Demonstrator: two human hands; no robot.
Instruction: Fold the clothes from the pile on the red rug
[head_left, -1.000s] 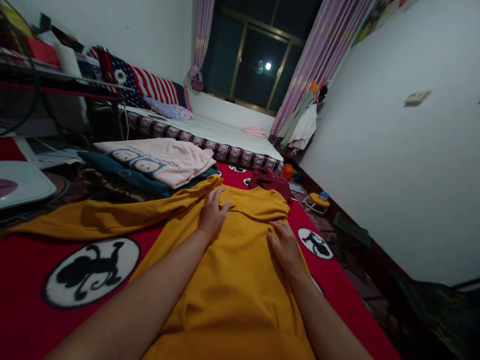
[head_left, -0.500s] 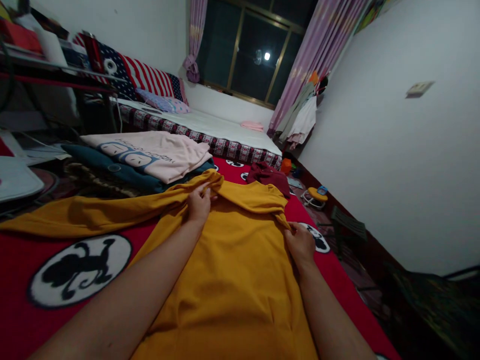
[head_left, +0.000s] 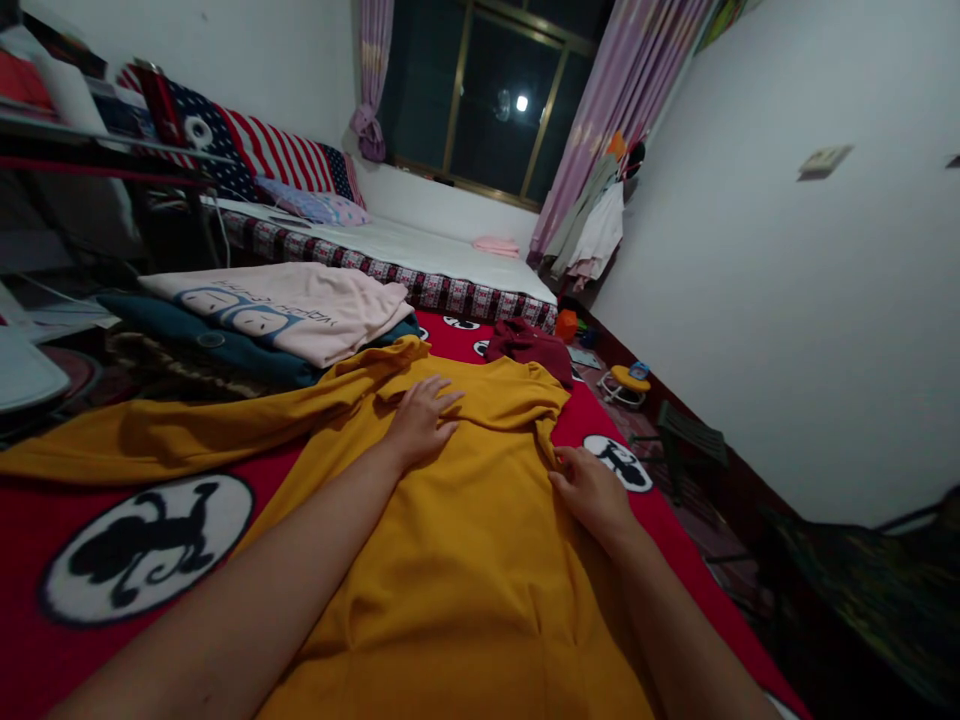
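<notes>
One red monkey-print blanket (head_left: 45,515): yellow garment (head_left: 465,560) spread on it at 6 o'clock, one sleeve reaching 9. Relative to garment: pink shirt (head_left: 330,300) tops a folded pile at 10; maroon garment (head_left: 529,348) at 1. Left hand (head_left: 424,425): fingers open, resting on cloth. Right hand (head_left: 592,490): fingers bent at 2-o'clock edge; cannot tell whether gripping.

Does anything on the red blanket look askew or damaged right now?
The yellow garment looks lopsided: one sleeve stretches left across the red blanket, while what seems the other lies folded across its top. Beyond it, a dark red garment sits bunched. No spill or tear shows.
</notes>
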